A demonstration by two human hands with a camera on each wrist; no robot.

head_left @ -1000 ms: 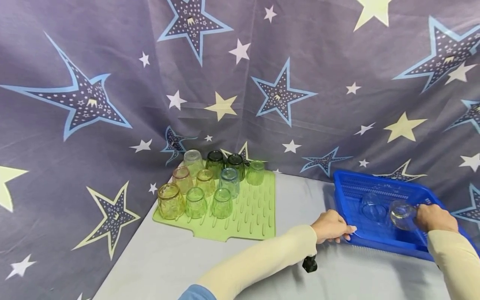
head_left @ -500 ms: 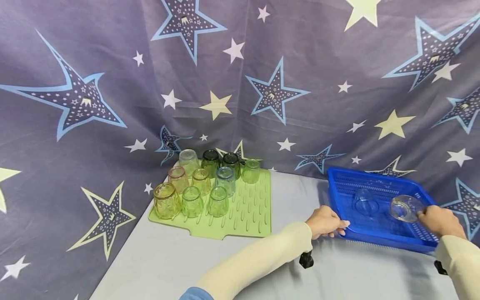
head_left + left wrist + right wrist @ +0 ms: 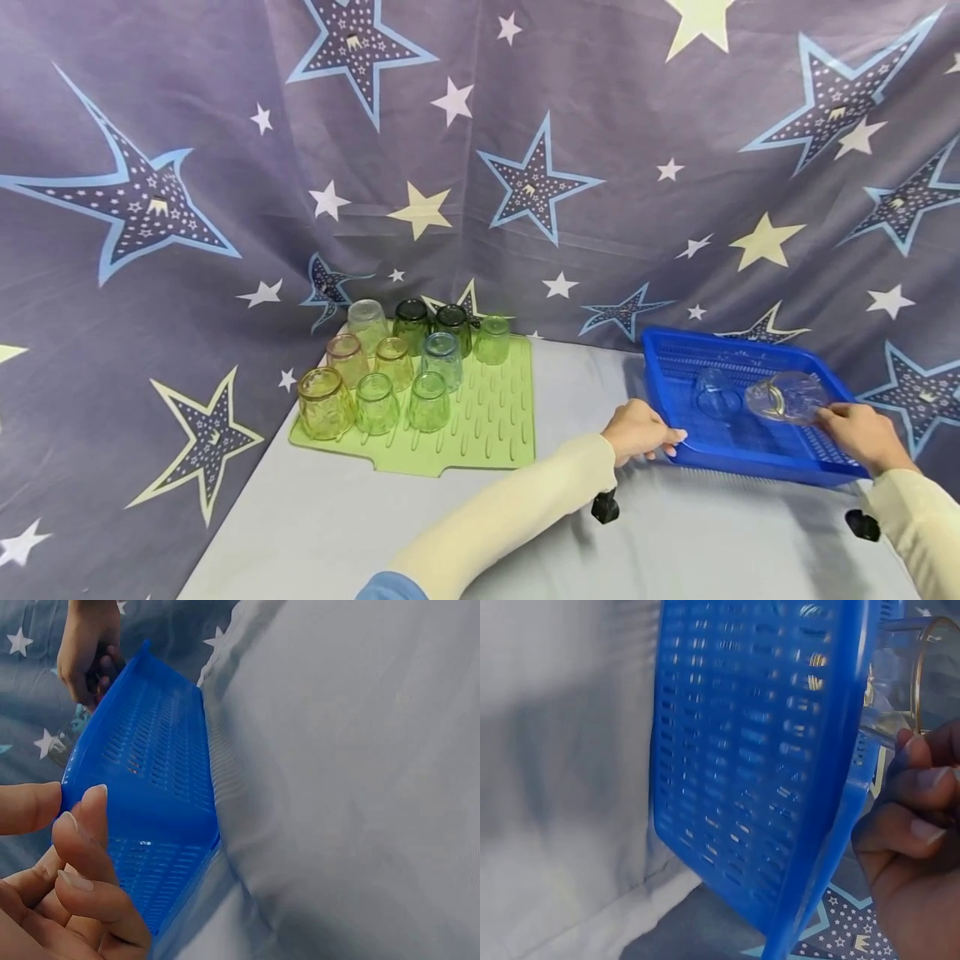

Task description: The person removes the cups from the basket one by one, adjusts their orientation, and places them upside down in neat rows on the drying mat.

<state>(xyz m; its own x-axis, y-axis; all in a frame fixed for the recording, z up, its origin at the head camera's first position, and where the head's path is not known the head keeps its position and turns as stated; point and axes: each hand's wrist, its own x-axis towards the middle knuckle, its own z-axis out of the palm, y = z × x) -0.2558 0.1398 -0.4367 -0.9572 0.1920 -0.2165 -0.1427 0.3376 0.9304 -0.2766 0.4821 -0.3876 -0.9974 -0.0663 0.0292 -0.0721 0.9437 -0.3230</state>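
Observation:
My left hand (image 3: 641, 429) pinches the near left corner of a blue plastic basket (image 3: 750, 462) between thumb and fingers; the left wrist view shows those fingers (image 3: 94, 847) at the rim. With its fingertips, my right hand (image 3: 862, 433) holds a clear drinking glass (image 3: 795, 396) by its edge, over the right part of the basket. The glass lies tilted on its side, and a gold-coloured rim shows in the right wrist view, where the glass (image 3: 900, 682) is level with the basket's upper edge. Another clear glass (image 3: 716, 396) rests inside the basket, left of the held one.
Left of the basket, a green drying mat (image 3: 495, 417) bears several upside-down coloured glasses, among them a yellow glass (image 3: 325, 404) and a blue glass (image 3: 442, 360). A star-patterned curtain (image 3: 600, 208) hangs close behind. White cloth (image 3: 570, 375) covers the table between mat and basket.
The right hand has raised the clear glass from the basket floor and turned it onto its side. The left hand keeps its grip on the corner. The head view has swung slightly right.

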